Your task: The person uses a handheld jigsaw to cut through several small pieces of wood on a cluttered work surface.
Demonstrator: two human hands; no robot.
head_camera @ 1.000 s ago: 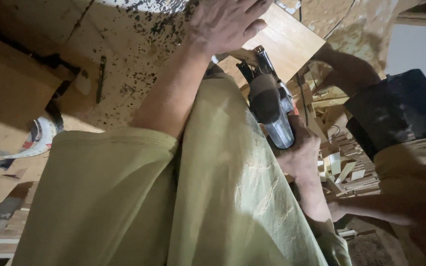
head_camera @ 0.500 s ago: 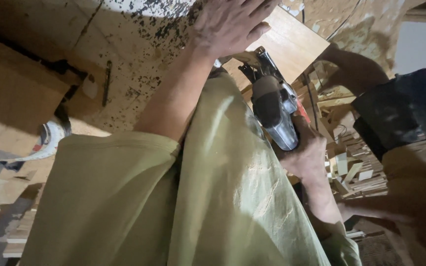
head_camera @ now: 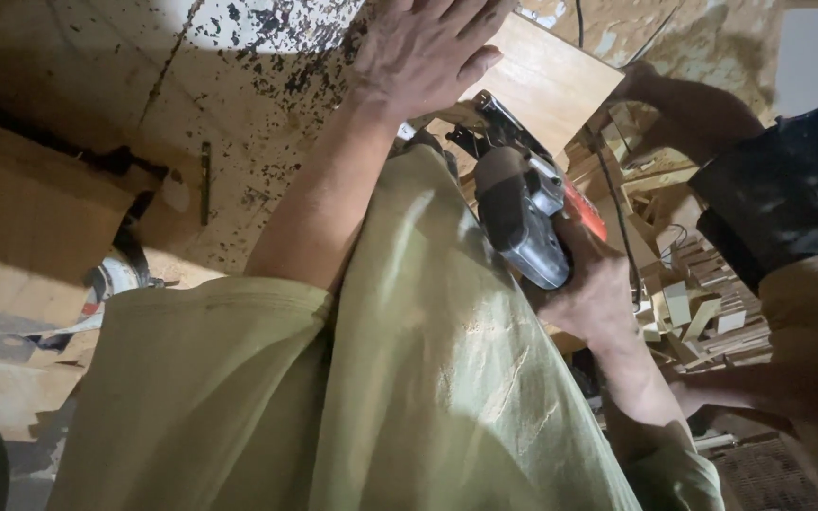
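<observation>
My left hand (head_camera: 428,47) lies flat, fingers spread, on a light wooden board (head_camera: 551,80) at the top of the head view. My right hand (head_camera: 598,303) grips the handle of a grey and black power tool (head_camera: 523,213) with a red part. The tool's front end sits against the board's near edge, just below my left hand. My green shirt fills the lower middle and hides what lies under the tool.
Another person stands at the right in dark shorts (head_camera: 788,189), one arm (head_camera: 693,104) reaching to the board's far end. Several small wood offcuts (head_camera: 684,303) are piled beside the tool. A paint-speckled surface (head_camera: 239,114) and a wooden block (head_camera: 21,218) lie to the left.
The view has shifted slightly. My left hand stays pressed on the board and my right hand keeps its grip on the tool, which has edged a little closer to the board.
</observation>
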